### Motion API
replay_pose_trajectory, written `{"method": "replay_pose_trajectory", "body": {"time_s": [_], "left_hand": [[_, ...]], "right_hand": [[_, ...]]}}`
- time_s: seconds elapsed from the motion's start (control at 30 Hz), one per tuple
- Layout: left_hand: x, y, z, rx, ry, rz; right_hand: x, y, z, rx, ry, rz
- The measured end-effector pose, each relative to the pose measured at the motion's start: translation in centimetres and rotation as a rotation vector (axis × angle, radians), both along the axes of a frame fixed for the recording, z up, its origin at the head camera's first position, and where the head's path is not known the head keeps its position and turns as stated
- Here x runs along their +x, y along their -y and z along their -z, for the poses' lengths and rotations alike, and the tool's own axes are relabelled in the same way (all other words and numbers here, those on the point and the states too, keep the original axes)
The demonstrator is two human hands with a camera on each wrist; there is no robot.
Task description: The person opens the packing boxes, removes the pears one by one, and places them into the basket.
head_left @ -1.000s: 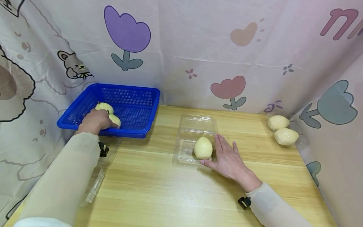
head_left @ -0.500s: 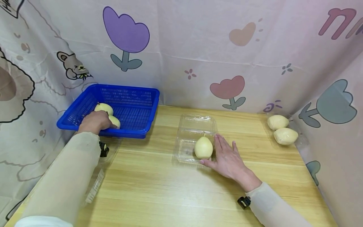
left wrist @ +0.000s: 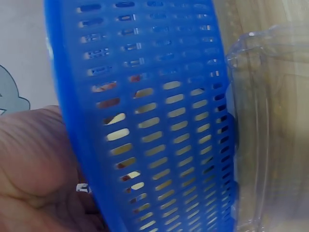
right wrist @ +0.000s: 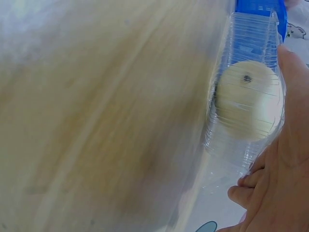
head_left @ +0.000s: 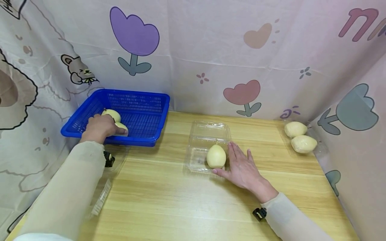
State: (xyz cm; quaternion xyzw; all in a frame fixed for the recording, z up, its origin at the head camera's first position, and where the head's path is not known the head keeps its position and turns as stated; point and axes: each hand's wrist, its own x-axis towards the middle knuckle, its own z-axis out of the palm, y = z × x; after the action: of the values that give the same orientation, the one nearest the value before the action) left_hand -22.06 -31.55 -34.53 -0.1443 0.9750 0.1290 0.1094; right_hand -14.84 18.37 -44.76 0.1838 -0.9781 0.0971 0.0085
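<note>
My left hand (head_left: 99, 128) reaches over the near rim of the blue plastic basket (head_left: 163, 115) and grips a pale yellow pear (head_left: 122, 126), thumb across its near side; its fingertips are hidden. Another pear (head_left: 113, 114) lies just behind. In the left wrist view, the basket's slotted wall (left wrist: 159, 121) covers most of the hand's work. At the table's middle, an opened clear plastic clamshell box (head_left: 195, 158) holds one pear (head_left: 216, 157) on its right side, stem up. My right hand (head_left: 243, 171) rests against the box's right side, fingers straight, thumb at the front corner.
Two pears (head_left: 304, 144) in clear packaging sit at the table's far right, by the curtain. More clear plastic packaging (head_left: 102, 197) lies under and beside my left forearm, partly beneath the basket's near edge. A printed curtain (head_left: 193, 40) hangs along the back and sides.
My left thumb has shifted slightly upward over the pear, and the left hand has turned a little in the basket. The right hand and the box stay where they were.
</note>
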Motion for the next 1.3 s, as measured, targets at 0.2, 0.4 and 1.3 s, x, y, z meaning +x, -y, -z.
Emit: {"method": "replay_pose_trajectory", "body": {"time_s": [0.2,0.4,1.3], "left_hand": [[0.1,-0.6,-1.2,-0.072,-0.107,0.040],[0.6,-3.2,-3.1,-0.030,-0.274,0.085],[2.8,-26.1,1.4,0.420,-0.045,0.538]], "right_hand": [[0.0,0.0,0.0,0.009,-0.007,-0.002],[-0.1,-0.1,-0.1,0.001,-0.016,-0.002],[-0.8,-0.4,-0.6,0.047,0.046,-0.009]]}}
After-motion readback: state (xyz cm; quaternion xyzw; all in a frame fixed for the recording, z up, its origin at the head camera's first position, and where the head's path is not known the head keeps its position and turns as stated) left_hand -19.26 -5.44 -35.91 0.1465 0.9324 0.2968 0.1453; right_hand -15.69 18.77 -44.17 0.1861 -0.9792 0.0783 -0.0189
